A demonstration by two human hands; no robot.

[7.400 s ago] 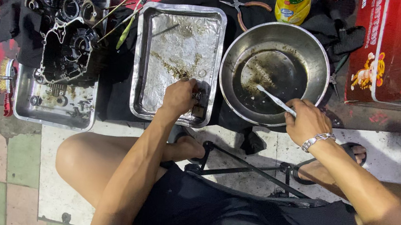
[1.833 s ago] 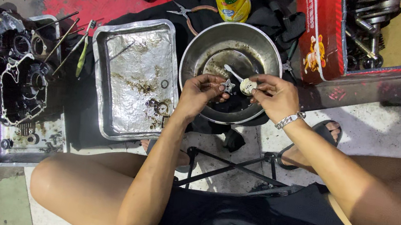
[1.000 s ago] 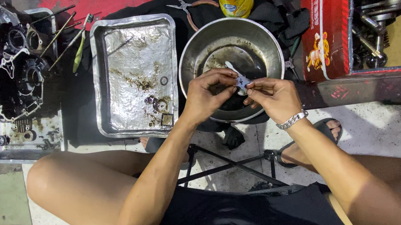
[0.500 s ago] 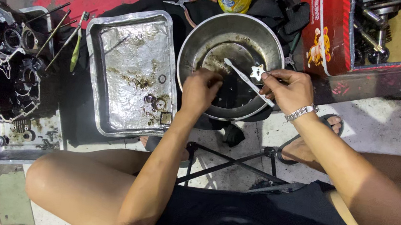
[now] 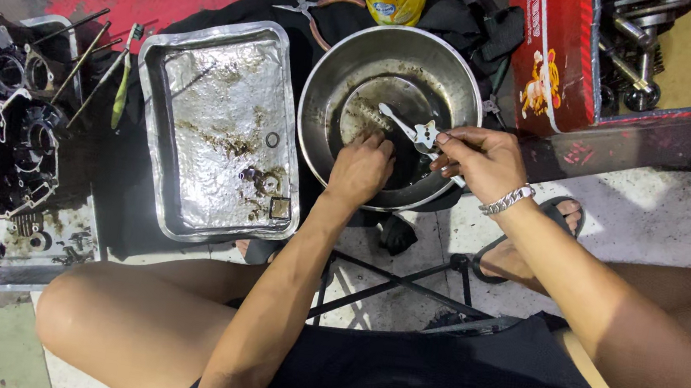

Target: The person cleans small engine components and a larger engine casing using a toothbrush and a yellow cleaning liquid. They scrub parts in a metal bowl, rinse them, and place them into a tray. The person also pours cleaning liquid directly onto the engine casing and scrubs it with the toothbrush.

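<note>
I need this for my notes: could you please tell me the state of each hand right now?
Left hand: down inside the steel bowl, fingers curled; any hold cannot be told.
Right hand: closed on a white brush and a small star-shaped part.

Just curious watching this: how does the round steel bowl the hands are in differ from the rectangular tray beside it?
The steel bowl is round and deep; the foil-lined tray is rectangular and shallow. The left hand is in the bowl, the right hand holds a white brush over it; no hand touches the tray. Both are metal and grimy.
</note>
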